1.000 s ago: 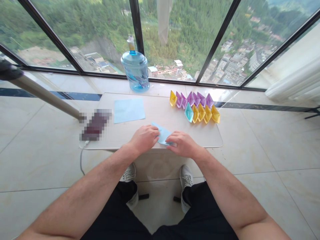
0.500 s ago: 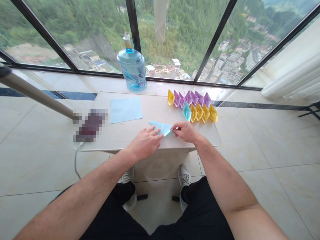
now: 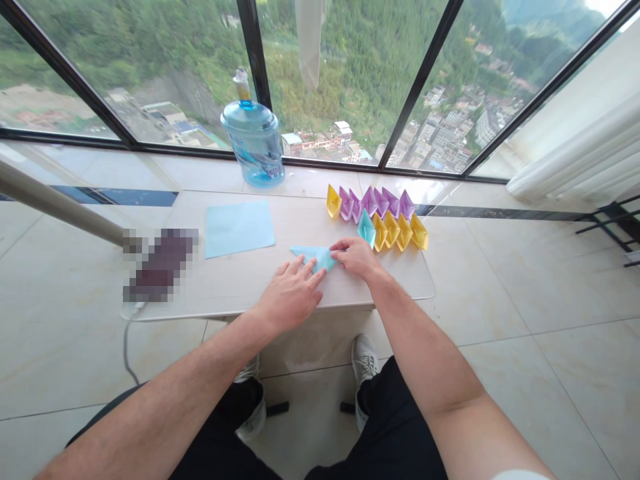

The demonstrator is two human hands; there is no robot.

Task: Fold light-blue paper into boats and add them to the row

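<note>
Touching one folded blue paper (image 3: 323, 254) (two hands (image 3: 290, 297) (image 3: 359, 257)).

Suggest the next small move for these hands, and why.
Probably, the right hand should press down the right end of the folded light-blue paper to firm the fold: it pinches that end, while the left hand, spread over the near side, seems to steady the paper.

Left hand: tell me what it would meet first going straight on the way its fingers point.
The folded light-blue paper, which the left hand appears to touch at its near side. Beyond that, the bare right hand probably comes next, though depth is unclear.
</note>
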